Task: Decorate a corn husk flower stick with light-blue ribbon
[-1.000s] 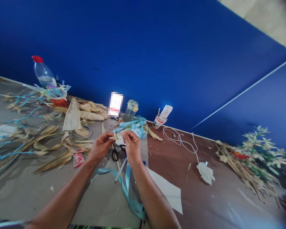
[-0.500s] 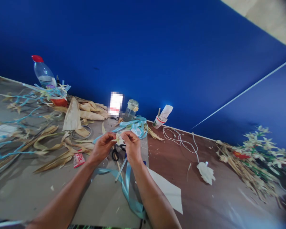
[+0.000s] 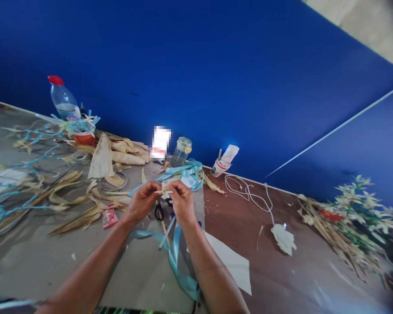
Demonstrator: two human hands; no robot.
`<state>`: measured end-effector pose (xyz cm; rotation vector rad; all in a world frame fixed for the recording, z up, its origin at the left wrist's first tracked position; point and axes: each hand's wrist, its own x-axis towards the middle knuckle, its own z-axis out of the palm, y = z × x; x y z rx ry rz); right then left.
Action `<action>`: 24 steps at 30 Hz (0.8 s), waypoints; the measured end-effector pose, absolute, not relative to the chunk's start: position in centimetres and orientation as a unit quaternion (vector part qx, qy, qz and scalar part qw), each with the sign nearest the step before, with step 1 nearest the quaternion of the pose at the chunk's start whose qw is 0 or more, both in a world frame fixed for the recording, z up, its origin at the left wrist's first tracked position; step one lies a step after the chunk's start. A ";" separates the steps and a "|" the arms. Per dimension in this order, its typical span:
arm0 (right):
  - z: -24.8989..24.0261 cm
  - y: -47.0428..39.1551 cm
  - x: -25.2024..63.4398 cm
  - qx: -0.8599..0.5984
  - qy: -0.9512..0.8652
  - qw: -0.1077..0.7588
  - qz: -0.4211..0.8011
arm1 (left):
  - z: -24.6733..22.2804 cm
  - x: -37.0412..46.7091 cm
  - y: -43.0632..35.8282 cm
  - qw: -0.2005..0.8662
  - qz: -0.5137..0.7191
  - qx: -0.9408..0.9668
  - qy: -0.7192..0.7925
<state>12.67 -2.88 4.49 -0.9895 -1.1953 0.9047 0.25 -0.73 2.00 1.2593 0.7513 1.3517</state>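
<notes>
1. Between the fingertips of your two hands, above the table's middle, is a small cream star-shaped flower, its narrow petals spread.
2. Your left hand pinches its left side, thumb and fingers drawn close together. Your right hand pinches the opposite side just as narrowly. The fingertips nearly meet around it.
3. Just below the flower, partly hidden by your right hand, are black-handled scissors. A shiny light-blue ribbon curls between your forearms, and a white sheet lies partly under your right forearm.
4. Left of your left hand are a red-and-white packet and dried, tan husk-like leaves. Farther left spread branching stems wrapped in light blue.
5. Beyond your hands stand a lidded clear jar and, beside it, a bright rectangle too pixelated to identify. To their right, a white cup with a red band leans near a looped white cable.
6. At the far left stands a red-capped clear bottle; at the far right lies a bunch of white flowers. Behind everything rises a deep-blue wall.
</notes>
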 end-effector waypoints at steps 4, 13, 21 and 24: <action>4.4 -2.9 12.7 -0.428 -0.521 0.614 0.410 | 2.0 0.2 -0.8 0.545 0.568 0.531 0.312; 4.6 -3.2 12.4 -0.438 -0.506 0.603 0.433 | 2.3 0.2 -0.8 0.539 0.575 0.527 0.317; 4.5 -3.2 12.6 -0.468 -0.528 0.598 0.380 | 2.3 0.2 -0.9 0.541 0.579 0.510 0.334; 4.5 -3.3 12.6 -0.461 -0.539 0.598 0.372 | 2.3 0.1 -0.8 0.540 0.577 0.515 0.332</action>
